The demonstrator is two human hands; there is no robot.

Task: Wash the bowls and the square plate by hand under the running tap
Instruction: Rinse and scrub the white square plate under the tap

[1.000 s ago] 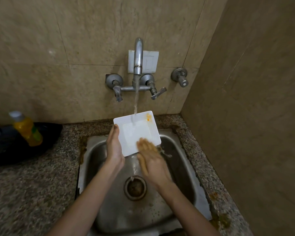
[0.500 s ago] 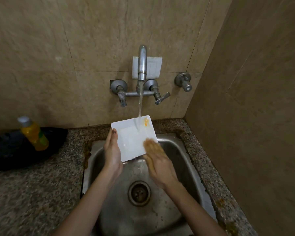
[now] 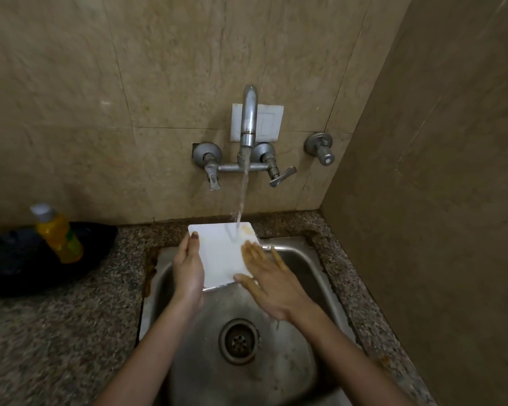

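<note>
Left hand point(image 3: 188, 268) grips the square plate point(image 3: 222, 253) by its left edge over the sink point(image 3: 314, 268), under the tap point(image 3: 248, 118); right hand point(image 3: 272, 281) flat, rubbing. I'd judge it stiff, wet, slippery, breakable.

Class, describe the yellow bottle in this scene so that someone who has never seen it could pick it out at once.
Start at the steel sink set into the speckled stone counter, then look far left along the counter to a dark, shallow pan-like vessel by the wall. The bottle stands in it, tilted: the only bright yellow thing here, with a pale cap.
</note>
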